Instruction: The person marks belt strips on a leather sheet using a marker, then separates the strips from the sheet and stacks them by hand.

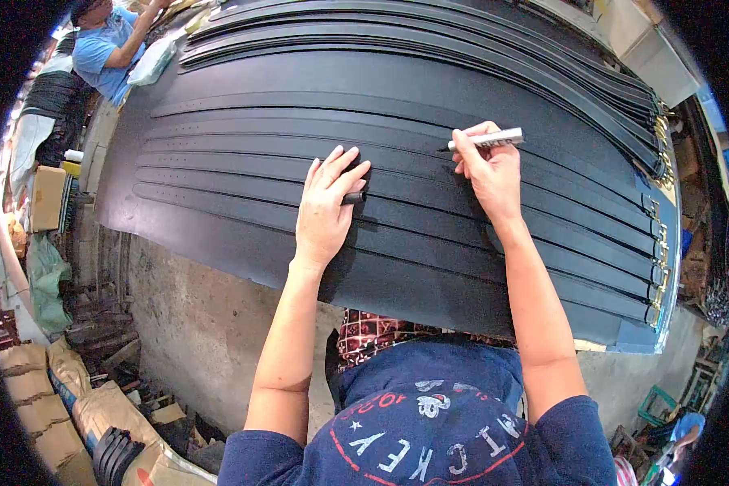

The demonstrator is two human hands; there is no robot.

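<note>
Several black belts [413, 200] lie side by side on a dark sheet over the table [194, 251], their metal buckles [658, 275] at the right end. My right hand [492, 166] grips a silver marker [494, 139], its dark tip pointing left just over one of the upper belts. Lower and to the left, my left hand [330, 194] rests on the belts, fingers stretched upward. A small black cap [354, 198] is held by the thumb side of that hand.
More black belts [413, 40] are stacked along the table's far side. A person in a blue shirt [105, 53] is at the upper left beside a plastic bag [152, 63]. Cardboard boxes [32, 389] stand at the lower left.
</note>
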